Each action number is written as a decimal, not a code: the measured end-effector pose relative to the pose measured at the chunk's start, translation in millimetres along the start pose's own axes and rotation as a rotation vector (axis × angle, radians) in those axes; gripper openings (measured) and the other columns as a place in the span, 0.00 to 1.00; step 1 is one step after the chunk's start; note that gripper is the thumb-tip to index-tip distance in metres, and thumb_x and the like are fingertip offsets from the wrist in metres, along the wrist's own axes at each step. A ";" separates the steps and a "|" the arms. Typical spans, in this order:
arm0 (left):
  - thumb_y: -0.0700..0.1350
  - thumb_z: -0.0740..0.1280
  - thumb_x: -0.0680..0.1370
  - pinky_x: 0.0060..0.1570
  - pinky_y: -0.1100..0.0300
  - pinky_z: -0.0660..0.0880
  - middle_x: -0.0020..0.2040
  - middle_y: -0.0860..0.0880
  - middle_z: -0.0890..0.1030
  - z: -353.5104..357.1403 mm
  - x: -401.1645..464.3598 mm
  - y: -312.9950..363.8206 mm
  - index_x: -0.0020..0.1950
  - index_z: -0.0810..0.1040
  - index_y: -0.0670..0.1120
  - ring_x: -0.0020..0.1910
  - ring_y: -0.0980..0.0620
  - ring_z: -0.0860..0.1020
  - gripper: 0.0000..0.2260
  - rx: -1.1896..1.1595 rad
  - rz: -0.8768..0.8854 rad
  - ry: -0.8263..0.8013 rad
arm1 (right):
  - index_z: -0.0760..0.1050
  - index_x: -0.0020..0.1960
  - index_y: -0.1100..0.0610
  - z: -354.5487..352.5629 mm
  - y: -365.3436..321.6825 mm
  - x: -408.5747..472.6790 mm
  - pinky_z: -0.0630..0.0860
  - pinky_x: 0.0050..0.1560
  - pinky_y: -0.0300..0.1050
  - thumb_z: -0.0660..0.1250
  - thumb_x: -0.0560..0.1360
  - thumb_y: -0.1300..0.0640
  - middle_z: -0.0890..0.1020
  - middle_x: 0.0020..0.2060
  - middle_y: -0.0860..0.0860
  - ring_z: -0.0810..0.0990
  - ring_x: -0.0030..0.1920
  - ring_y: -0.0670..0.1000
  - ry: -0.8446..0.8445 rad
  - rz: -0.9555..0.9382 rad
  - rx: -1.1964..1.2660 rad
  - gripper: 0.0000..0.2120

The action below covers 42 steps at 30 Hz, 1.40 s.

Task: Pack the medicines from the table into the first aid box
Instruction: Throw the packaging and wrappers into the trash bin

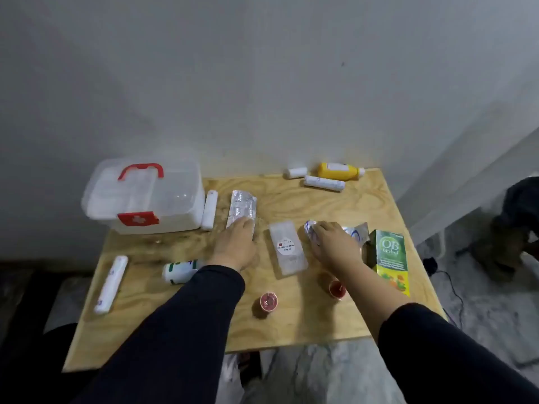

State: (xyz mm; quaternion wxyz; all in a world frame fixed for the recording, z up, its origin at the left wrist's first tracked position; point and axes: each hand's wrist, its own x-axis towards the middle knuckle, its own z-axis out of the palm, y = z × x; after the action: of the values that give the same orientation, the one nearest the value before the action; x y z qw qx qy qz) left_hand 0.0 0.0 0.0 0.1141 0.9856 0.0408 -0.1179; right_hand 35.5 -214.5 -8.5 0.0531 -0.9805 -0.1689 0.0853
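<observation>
The first aid box (175,211), clear plastic with a red handle and red clasp, stands closed at the table's back left. My left hand (234,243) lies flat on the near end of a silver blister strip (242,207). My right hand (332,243) presses on another silver foil strip (354,231), fingers curled over its left end. Between the hands lies a clear packet with a round label (287,249). A green and yellow medicine carton (389,258) stands right of my right hand.
White bandage rolls lie beside the box (210,209), at the front left (110,282) and at the back (323,182). A yellow bottle (338,171), a white bottle (179,271) and two small red-capped pots (268,301) (337,288) are scattered on the wooden table (306,325).
</observation>
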 end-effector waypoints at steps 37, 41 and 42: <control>0.47 0.59 0.81 0.35 0.55 0.66 0.44 0.41 0.82 -108.3 -286.8 -110.8 0.45 0.80 0.42 0.38 0.42 0.74 0.13 -0.148 -0.571 0.715 | 0.75 0.35 0.63 -113.9 -280.5 -131.9 0.60 0.32 0.45 0.57 0.79 0.55 0.72 0.28 0.54 0.69 0.33 0.54 0.124 -0.403 0.501 0.18; 0.47 0.60 0.81 0.36 0.55 0.65 0.45 0.40 0.82 -99.9 -320.6 -173.8 0.45 0.79 0.41 0.45 0.38 0.79 0.13 -0.138 -0.615 0.686 | 0.72 0.36 0.61 -90.0 -354.3 -138.2 0.64 0.32 0.43 0.55 0.80 0.53 0.75 0.30 0.55 0.73 0.34 0.55 0.014 -0.466 0.467 0.19; 0.47 0.60 0.81 0.36 0.54 0.66 0.46 0.40 0.83 -97.9 -327.8 -191.7 0.46 0.79 0.41 0.45 0.38 0.79 0.13 -0.131 -0.630 0.673 | 0.74 0.38 0.62 -83.0 -374.2 -139.3 0.66 0.34 0.43 0.55 0.80 0.52 0.76 0.33 0.57 0.73 0.35 0.55 0.003 -0.474 0.472 0.19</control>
State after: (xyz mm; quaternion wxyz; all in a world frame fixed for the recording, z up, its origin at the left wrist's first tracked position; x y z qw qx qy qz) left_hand -316.3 191.5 130.6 0.1154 0.8993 0.3802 0.1825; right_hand -199.0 82.6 143.4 0.2975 -0.8747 -0.3676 0.1061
